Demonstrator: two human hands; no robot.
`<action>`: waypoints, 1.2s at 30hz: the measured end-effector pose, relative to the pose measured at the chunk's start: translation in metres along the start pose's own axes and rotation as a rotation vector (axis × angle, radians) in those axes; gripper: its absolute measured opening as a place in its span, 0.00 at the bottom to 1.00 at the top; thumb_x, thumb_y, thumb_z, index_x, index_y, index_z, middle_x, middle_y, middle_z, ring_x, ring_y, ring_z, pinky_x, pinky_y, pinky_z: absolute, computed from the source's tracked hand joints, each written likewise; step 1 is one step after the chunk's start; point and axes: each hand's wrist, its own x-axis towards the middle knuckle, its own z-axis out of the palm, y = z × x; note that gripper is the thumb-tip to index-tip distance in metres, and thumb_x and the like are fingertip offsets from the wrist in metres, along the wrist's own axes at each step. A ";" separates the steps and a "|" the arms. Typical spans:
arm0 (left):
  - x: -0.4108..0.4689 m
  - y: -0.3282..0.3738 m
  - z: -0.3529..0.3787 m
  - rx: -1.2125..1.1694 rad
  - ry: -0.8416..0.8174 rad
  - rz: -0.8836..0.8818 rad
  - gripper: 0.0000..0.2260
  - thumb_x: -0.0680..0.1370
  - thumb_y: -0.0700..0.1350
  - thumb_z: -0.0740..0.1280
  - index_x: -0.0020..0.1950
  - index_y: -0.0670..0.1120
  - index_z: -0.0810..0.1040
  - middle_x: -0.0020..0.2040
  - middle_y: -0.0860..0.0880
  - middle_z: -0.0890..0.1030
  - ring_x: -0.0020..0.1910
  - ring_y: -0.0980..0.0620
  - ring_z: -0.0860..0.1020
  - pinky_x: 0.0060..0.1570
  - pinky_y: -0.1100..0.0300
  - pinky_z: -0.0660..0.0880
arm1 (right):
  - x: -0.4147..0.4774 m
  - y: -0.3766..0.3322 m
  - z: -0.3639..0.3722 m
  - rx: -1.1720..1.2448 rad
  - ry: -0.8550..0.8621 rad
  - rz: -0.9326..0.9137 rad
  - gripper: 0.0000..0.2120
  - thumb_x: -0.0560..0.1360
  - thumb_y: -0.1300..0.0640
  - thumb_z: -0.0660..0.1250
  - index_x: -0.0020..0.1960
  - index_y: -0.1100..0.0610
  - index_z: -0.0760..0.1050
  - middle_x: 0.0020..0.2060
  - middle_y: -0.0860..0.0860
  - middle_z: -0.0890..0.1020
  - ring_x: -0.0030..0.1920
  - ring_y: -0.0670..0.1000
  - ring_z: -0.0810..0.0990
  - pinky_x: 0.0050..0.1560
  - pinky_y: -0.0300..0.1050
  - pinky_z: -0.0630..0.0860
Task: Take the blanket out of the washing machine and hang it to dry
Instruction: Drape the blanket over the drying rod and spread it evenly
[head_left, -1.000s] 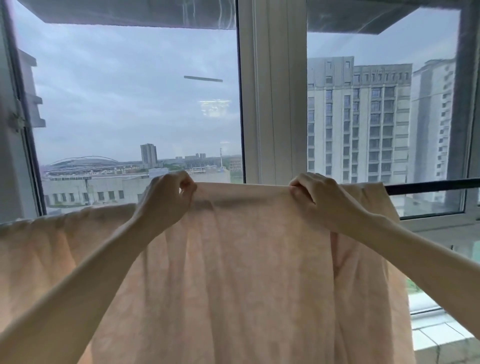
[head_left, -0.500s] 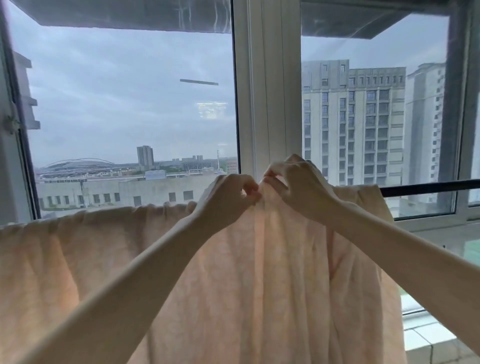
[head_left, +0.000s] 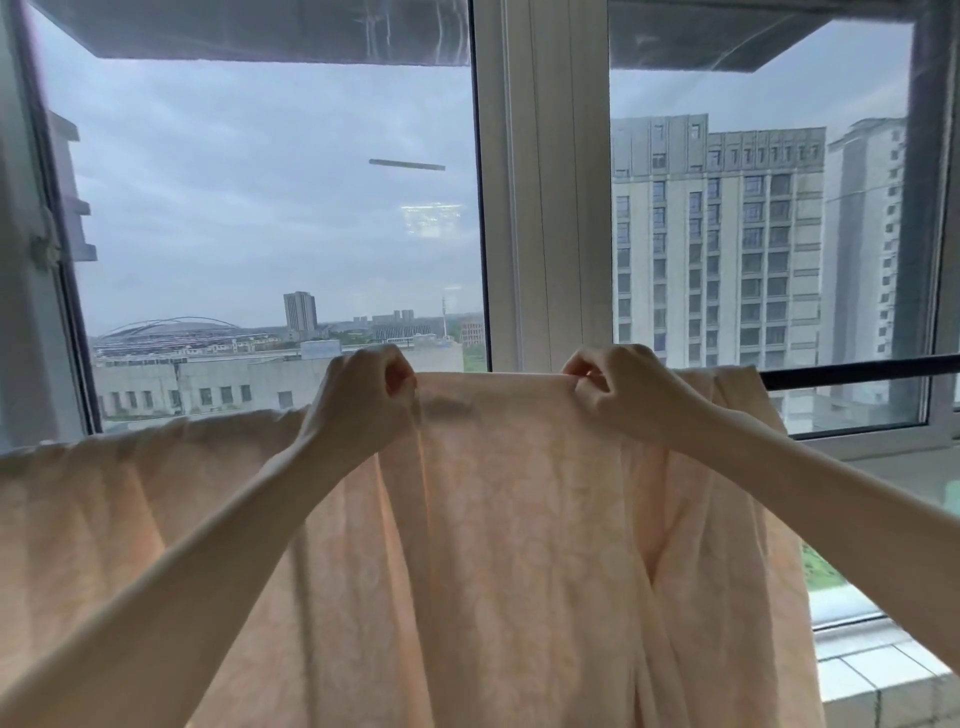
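Observation:
A pale peach blanket (head_left: 498, 519) with a faint pattern hangs over a dark horizontal rail (head_left: 857, 370) in front of the window, draping down out of the bottom of the view. My left hand (head_left: 358, 405) pinches its top edge left of centre. My right hand (head_left: 618, 389) pinches the same edge right of centre. The stretch of fabric between the hands lies flat and taut along the rail. To the left the blanket's top edge sags lower. Only the rail's right end shows bare.
A wide white window post (head_left: 545, 182) stands straight behind the blanket between two glass panes. A window sill (head_left: 893, 447) runs at the right, with a white tiled ledge (head_left: 883, 675) below it. City buildings lie outside.
Half a second ago my hands were together at the middle of the top edge. They have moved apart along the rail, drawing the fabric flat between them.

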 end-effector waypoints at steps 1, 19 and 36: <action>-0.001 -0.003 -0.001 0.003 0.020 -0.025 0.08 0.72 0.37 0.68 0.36 0.50 0.77 0.33 0.55 0.79 0.35 0.57 0.78 0.33 0.66 0.71 | -0.001 0.001 -0.001 0.006 0.020 0.011 0.08 0.75 0.60 0.61 0.48 0.50 0.75 0.38 0.44 0.81 0.34 0.42 0.80 0.33 0.36 0.78; -0.008 0.046 0.026 -0.082 -0.223 0.157 0.16 0.76 0.58 0.68 0.60 0.52 0.80 0.55 0.56 0.83 0.47 0.63 0.79 0.46 0.64 0.74 | -0.002 -0.012 -0.002 -0.197 0.149 -0.070 0.02 0.77 0.55 0.66 0.47 0.52 0.75 0.39 0.50 0.78 0.42 0.52 0.78 0.49 0.52 0.77; -0.001 0.030 0.021 -0.024 -0.102 0.038 0.06 0.71 0.52 0.67 0.40 0.51 0.77 0.34 0.55 0.80 0.33 0.56 0.79 0.31 0.60 0.74 | 0.031 -0.062 0.014 -0.095 0.171 -0.219 0.05 0.78 0.57 0.67 0.50 0.57 0.78 0.42 0.53 0.82 0.45 0.52 0.78 0.53 0.54 0.76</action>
